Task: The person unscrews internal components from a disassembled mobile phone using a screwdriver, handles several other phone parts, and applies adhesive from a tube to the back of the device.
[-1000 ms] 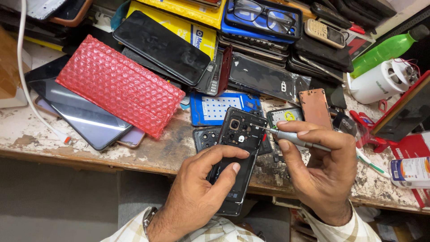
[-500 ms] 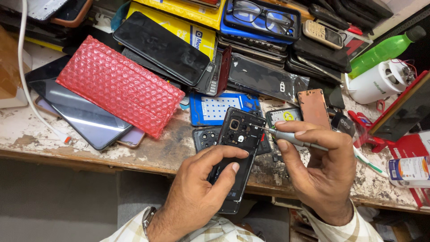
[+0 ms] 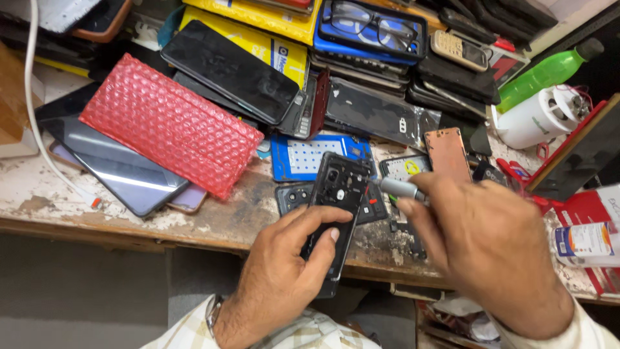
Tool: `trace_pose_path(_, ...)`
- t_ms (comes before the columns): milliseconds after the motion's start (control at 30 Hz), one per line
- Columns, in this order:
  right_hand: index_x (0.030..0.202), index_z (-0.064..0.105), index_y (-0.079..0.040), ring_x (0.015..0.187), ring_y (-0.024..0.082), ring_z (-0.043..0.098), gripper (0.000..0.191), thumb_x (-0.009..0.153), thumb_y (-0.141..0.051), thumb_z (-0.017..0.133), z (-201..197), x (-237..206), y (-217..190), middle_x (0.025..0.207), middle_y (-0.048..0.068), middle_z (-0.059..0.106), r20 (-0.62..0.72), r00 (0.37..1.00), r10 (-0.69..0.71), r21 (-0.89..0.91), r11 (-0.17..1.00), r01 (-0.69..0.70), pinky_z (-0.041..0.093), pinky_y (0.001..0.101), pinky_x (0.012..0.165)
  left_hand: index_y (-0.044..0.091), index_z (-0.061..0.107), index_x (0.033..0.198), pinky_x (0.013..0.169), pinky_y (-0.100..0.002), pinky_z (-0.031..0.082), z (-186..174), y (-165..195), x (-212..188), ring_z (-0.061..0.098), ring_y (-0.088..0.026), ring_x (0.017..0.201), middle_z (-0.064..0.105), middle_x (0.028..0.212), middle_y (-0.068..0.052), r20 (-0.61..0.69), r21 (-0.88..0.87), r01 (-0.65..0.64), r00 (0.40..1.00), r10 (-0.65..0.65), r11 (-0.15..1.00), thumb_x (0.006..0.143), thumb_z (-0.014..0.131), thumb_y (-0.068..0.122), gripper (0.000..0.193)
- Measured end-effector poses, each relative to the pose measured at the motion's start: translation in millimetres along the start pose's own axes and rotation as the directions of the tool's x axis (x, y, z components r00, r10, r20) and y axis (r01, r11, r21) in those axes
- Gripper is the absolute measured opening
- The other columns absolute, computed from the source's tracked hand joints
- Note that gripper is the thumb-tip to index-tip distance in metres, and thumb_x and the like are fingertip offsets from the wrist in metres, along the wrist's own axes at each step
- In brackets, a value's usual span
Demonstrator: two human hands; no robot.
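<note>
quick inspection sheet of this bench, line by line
surface: worn wooden bench, paint chipped
job's things: opened black phone held upright; grey screwdriver at its upper edge
clutter: red bubble-wrap pouch, stacked phones, spectacles in a blue case, green bottle
grippers: left hand grips the phone; right hand grips the screwdriver
cables: white cable at left
surroundings: grey floor below

Even, soft daylight, seemingly from above; my right hand [image 3: 484, 252] is motion-blurred, glare streaks the tablet [image 3: 123, 171], shadows stay faint.
</note>
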State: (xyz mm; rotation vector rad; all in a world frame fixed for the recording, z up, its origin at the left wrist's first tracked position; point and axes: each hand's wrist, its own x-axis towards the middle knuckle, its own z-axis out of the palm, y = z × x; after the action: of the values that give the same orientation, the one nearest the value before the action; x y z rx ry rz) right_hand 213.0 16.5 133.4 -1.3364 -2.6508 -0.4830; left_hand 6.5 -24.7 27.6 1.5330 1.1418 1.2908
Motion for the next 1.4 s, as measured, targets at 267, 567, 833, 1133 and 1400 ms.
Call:
trace_pose_path(267,0.102,0.061,-0.007,0.062,0.028,0.062,0.022,0.094,-0.027,0.069,-13.3,10.4,-2.8,0.070,0.008,0.061,0.007,0.999,-0.038,-0.014,0.999,0.038,0.047,0.0423,0.058,0.009,0.072,0.113,0.066,-0.033,0.055,1.4,1.3,0.8,0.072,-0.024,0.077,0.073,0.093,-0.010,0.005,0.026,0.002,1.000,-0.002,1.000,0.095,0.061,0.012,0.021)
trace_pose_path(567,0.103,0.057,-0.003,0.065,0.030,0.062,0.025,0.088,-0.019,0.069,-13.6,8.4,4.8,0.074,0.012,0.062,-0.098,0.979,-0.176,0.150,0.970,0.190,0.048,0.0417,0.056,0.010,0.072,0.111,0.054,-0.032,0.054,3.2,6.0,0.9,0.072,-0.022,0.070,0.073,0.093,-0.009,0.044,-0.006,0.120,0.992,-0.120,0.993,0.092,0.061,0.012,0.022)
trace_pose_path(833,0.096,0.062,-0.014,0.062,0.025,0.064,0.029,0.096,-0.040,0.073,-1.3,-0.1,11.6,0.067,0.006,0.062,0.103,0.990,0.094,-0.229,0.971,-0.068,0.050,0.0399,0.058,0.009,0.072,0.113,0.063,-0.033,0.056,3.8,7.0,-0.9,0.073,-0.024,0.077,0.073,0.095,-0.010,0.003,0.002,0.028,1.000,-0.028,1.000,0.095,0.060,0.011,0.022)
trace_pose_path(1133,0.103,0.059,0.003,0.064,0.031,0.063,0.025,0.085,-0.011,0.069,-10.3,9.7,5.4,0.076,0.015,0.063,-0.234,0.944,-0.232,0.173,0.946,0.275,0.047,0.0407,0.054,0.008,0.072,0.112,0.071,-0.034,0.056,0.1,6.8,4.4,0.074,-0.025,0.083,0.074,0.096,-0.011,-0.041,0.042,-0.074,0.996,0.075,0.996,0.095,0.062,0.009,0.021)
trace_pose_path(1400,0.097,0.059,-0.004,0.067,0.028,0.064,0.025,0.092,-0.024,0.073,-15.5,19.5,-3.7,0.074,0.011,0.062,-0.066,0.995,-0.070,0.087,0.993,0.076,0.050,0.0408,0.059,0.008,0.073,0.113,0.067,-0.033,0.056,-1.7,10.3,-0.6,0.074,-0.024,0.081,0.076,0.098,-0.010,-0.028,0.025,0.038,0.999,-0.037,0.999,0.094,0.062,0.010,0.022)
